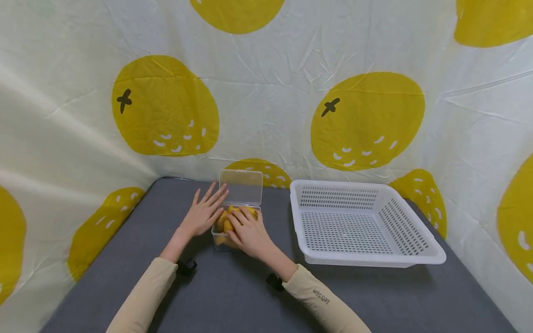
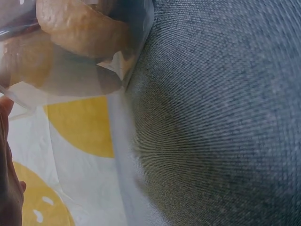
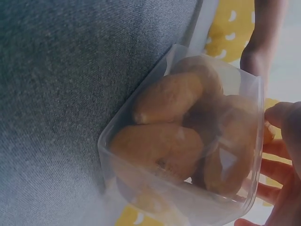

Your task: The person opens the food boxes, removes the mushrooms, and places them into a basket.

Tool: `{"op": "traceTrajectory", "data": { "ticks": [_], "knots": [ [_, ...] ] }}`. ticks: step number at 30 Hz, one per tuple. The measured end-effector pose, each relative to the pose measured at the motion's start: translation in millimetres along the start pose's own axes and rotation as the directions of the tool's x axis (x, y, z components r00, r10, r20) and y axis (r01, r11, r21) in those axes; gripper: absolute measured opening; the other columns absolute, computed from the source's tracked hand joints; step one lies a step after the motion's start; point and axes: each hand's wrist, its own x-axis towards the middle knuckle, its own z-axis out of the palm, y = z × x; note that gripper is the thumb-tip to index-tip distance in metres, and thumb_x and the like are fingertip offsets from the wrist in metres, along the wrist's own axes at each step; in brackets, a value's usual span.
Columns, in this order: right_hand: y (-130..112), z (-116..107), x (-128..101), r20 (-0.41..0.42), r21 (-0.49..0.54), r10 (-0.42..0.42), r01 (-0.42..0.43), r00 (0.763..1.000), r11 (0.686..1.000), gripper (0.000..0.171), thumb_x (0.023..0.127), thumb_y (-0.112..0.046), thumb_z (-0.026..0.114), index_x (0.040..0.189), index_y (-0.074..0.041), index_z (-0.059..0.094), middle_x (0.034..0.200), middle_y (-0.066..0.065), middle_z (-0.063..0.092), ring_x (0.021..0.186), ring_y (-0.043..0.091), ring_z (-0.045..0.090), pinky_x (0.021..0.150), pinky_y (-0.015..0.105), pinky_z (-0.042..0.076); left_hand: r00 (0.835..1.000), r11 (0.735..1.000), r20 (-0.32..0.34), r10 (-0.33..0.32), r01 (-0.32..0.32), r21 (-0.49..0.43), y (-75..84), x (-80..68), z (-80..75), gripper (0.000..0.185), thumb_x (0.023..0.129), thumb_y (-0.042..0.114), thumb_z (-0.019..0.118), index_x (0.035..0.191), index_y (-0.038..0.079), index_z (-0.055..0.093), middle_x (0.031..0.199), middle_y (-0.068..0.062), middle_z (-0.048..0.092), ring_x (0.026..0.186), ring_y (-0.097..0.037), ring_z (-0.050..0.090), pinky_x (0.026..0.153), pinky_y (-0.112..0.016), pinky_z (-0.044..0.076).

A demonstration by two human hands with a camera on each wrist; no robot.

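Head view shows the right hand [image 1: 249, 233] with fingers [image 1: 234, 221] curled over the yellow pieces [image 1: 226, 225] in the clear box [image 1: 220, 240]; the left hand [image 1: 204, 213] lies flat, fingers straight, against the box's 9 o'clock side; lid [image 1: 241, 187] upright at 12; white basket [image 1: 410, 252] at 3 on the grey worktop [image 1: 233, 296].

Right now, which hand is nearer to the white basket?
Right. The right hand rests on the food in the clear box, just left of the white basket; the left hand lies beyond the box's far side.
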Motion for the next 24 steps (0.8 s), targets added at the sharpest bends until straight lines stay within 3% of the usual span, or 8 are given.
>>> {"op": "traceTrajectory", "data": {
  "ticks": [12,24],
  "knots": [
    [-3.9,1.7,-1.6,-0.006,-0.032,-0.027,0.027,1.000,0.999,0.040,0.092,-0.038,0.044,0.126,-0.017,0.051,0.127,-0.002,0.054,0.121,0.019,0.042,0.094,0.049,0.033,1.000,1.000,0.006,0.024,-0.024,0.003,-2.7,-3.0,2.0,0.054,0.095,0.036,0.037,0.144,0.025,0.018,0.151,0.002,0.013,0.140,-0.023,0.002,0.106,-0.059,0.001],
    [-1.4,-2.2,-0.4,-0.124,-0.031,-0.047,0.044,0.991,0.999,0.037,0.088,-0.036,0.054,0.119,-0.016,0.054,0.119,-0.002,0.057,0.106,0.020,0.048,0.088,0.044,0.037,0.999,0.999,0.017,0.028,-0.028,0.022,-1.3,-0.1,-0.3,0.052,0.095,0.039,0.036,0.143,0.023,0.024,0.152,0.003,0.012,0.140,-0.025,0.001,0.105,-0.060,0.001]
  ]
}}
